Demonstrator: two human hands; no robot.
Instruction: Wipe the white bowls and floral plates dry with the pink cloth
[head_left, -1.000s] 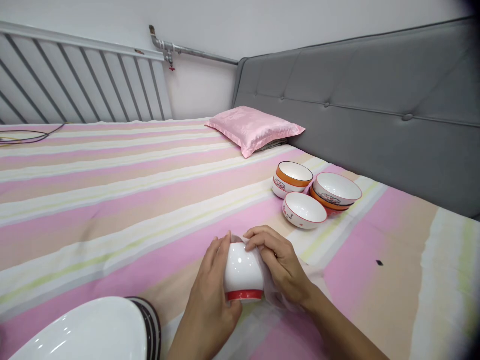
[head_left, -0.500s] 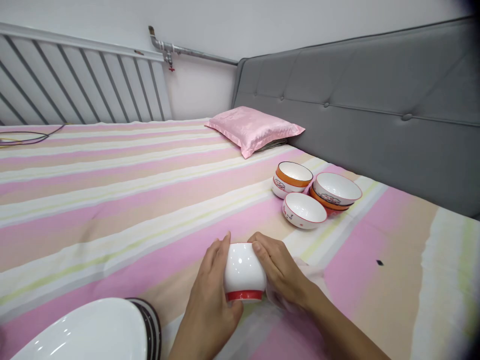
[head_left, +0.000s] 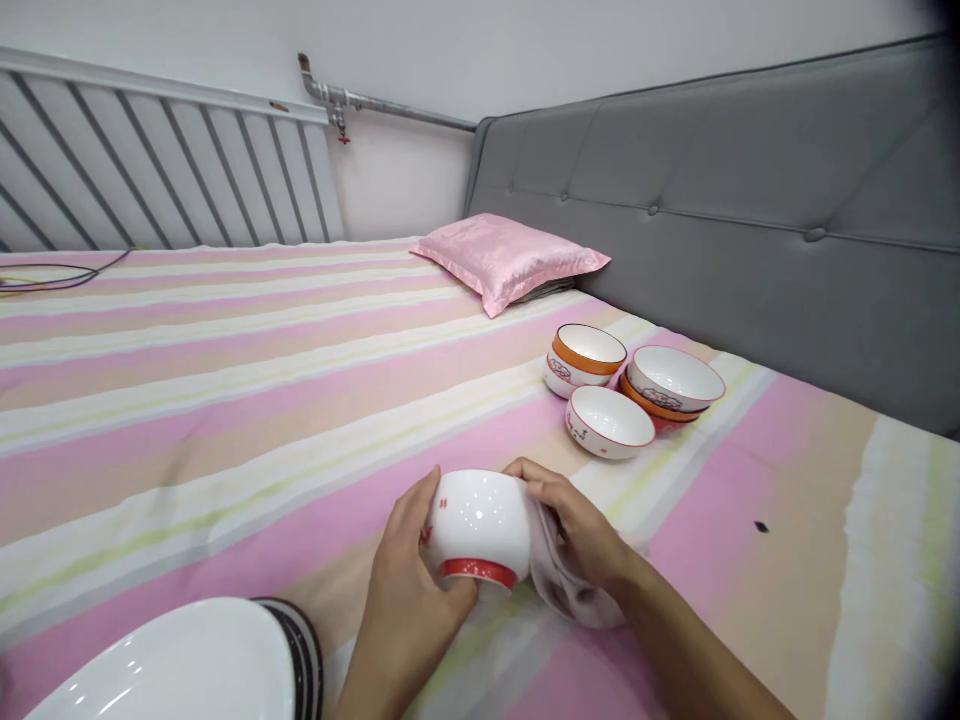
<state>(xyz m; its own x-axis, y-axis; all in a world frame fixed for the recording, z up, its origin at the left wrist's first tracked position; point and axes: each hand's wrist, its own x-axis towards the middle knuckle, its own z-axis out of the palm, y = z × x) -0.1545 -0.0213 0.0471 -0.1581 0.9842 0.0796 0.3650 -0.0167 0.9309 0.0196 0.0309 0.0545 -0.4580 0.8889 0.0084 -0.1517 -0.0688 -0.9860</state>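
Left hand (head_left: 409, 580) grips the bowl (head_left: 484, 520), now turned, apparently offering fresh surface to the cloth (head_left: 556, 582) the right hand (head_left: 581, 523) pinches.

The scene is viewed by a single head-worn camera, set above the near part of the bed (head_left: 225, 480) and aimed forward and down across it. The left grip (head_left: 401, 570) and the right grip (head_left: 577, 525) are seen close up, from the wearer's side, low in the middle. Farther off, the radiator (head_left: 169, 165) is framed upper left, the headboard (head_left: 712, 170) obliquely at right.
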